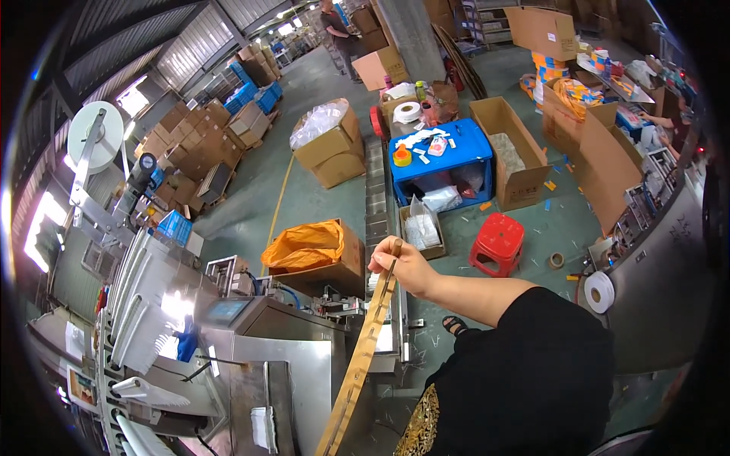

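Observation:
My right hand (pixel 403 267) reaches in from the lower right, out of a black sleeve. Its fingers are closed round the top end of a long, narrow tan strip (pixel 357 370) that looks like wood, with dark marks spaced along it. A short brown end sticks up above the fingers. The strip slants down to the lower edge, where its other end is out of sight. Beside it on the left is a steel machine top (pixel 304 357) with a small stack of white pieces (pixel 263 428). My left hand is not in view.
A narrow conveyor (pixel 377 182) runs away ahead. An orange-lined carton (pixel 350 266) stands left of it; a blue crate (pixel 403 185), open carton (pixel 532 178) and red stool (pixel 498 239) are at right. White film rolls (pixel 137 311) hang at left. Two other people (pixel 340 34) are farther off.

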The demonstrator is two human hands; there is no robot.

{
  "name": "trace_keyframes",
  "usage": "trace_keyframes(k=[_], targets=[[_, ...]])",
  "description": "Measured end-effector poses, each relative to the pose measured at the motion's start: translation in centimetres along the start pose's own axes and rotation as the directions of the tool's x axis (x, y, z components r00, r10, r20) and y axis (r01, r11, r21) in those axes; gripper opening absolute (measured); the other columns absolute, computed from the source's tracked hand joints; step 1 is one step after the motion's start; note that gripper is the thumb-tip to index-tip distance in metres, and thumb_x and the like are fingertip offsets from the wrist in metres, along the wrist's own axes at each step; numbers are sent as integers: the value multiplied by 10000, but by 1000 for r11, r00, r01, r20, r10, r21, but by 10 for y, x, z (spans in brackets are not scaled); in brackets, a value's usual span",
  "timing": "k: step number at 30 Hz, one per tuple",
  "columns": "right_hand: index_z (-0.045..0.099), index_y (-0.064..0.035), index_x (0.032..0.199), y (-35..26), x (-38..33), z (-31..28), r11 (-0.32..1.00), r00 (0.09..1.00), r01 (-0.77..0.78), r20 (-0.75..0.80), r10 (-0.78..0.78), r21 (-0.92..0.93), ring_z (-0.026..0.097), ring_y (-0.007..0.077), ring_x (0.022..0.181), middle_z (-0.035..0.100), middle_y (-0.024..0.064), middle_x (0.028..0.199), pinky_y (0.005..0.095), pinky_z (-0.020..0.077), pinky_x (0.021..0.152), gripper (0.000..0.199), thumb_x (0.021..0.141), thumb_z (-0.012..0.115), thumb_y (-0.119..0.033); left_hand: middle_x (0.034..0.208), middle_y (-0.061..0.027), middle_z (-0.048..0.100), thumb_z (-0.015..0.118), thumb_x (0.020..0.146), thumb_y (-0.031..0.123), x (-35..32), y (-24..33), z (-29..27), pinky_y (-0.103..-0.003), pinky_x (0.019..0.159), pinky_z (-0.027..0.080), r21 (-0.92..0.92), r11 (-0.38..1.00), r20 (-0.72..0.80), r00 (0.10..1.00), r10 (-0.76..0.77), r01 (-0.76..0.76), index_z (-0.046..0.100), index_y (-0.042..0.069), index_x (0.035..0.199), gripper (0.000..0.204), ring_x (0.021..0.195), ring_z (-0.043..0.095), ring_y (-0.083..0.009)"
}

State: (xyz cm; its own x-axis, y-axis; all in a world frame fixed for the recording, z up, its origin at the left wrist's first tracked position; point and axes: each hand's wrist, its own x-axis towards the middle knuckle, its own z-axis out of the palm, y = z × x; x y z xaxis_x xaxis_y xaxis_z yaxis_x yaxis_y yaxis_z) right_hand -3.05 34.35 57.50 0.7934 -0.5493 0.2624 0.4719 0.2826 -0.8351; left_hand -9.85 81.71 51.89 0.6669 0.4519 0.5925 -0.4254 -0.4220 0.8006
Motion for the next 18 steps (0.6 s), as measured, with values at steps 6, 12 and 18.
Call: trace_keyframes(k=[6,12,18], targets=[[500,-71,854,-11,-3,-21,999,993,41,-112,-41,1,529,110,743,562,36,792,249,431,668,110,833,526,-175,684,-73,555,548,802,213,9,2,31,-304,521,459,-261,907,157,942,-297,329,511,33,783,185,576,524,-209],[500,-63,847,-40,-15,-56,997,950,79,-305,-68,24,535,111,680,572,48,753,248,438,638,107,834,525,-166,695,-78,553,545,802,207,9,14,66,-304,532,456,-287,893,235,929,-286,347,512,31,786,180,589,523,-212],[503,-65,837,-60,-14,-87,990,922,134,-371,-114,29,539,111,693,570,45,756,242,440,655,95,834,525,-157,706,-83,551,541,801,200,6,35,108,-305,543,453,-307,888,301,920,-250,342,513,29,788,174,601,521,-216]])
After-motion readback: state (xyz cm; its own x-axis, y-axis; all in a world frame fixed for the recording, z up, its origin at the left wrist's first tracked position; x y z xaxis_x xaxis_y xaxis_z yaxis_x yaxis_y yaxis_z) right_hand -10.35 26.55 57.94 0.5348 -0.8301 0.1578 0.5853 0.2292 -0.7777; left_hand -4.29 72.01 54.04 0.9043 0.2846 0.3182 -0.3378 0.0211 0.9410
